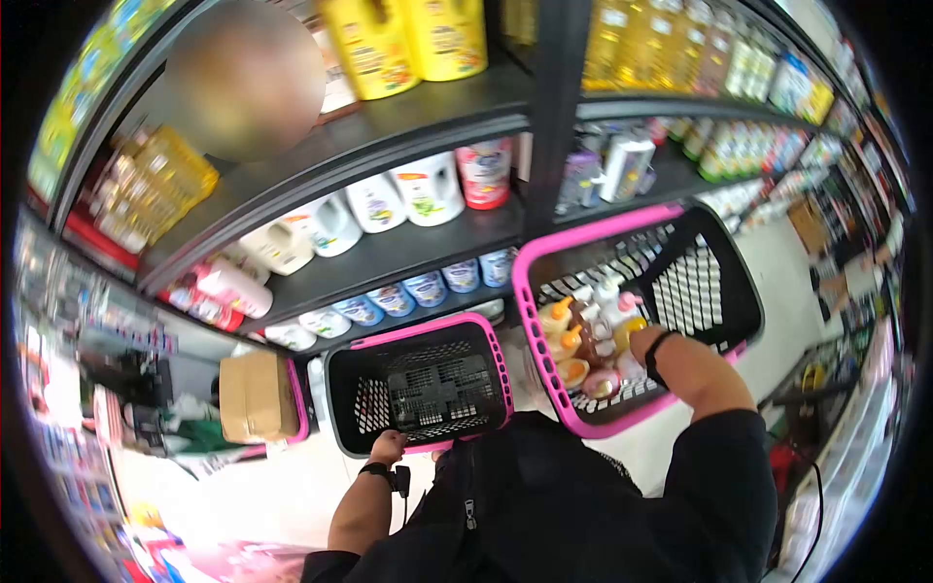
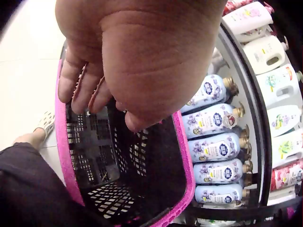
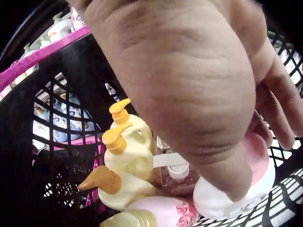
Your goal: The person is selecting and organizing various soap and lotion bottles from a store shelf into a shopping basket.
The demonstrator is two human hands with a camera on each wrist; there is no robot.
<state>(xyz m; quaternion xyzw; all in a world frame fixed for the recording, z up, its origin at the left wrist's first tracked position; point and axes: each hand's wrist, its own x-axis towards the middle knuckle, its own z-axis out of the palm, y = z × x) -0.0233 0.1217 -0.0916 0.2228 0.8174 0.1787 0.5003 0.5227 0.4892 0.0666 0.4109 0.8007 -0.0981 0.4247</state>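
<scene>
My left hand is at the near rim of a black basket with a pink rim. In the left wrist view, the fingers of this hand hang loosely extended over the basket, holding nothing visible. My right hand reaches down into a second black and pink basket holding several bottles. The right wrist view shows that hand with its thumb against a white and pink bottle and fingers around its far side, partly hidden. Beside it are cream bottles with orange pumps and a pink bottle.
Black shelves beyond the baskets carry white jugs, yellow bottles and blue bottles. A cardboard box stands left of the left basket. A foot in a light shoe is beside that basket.
</scene>
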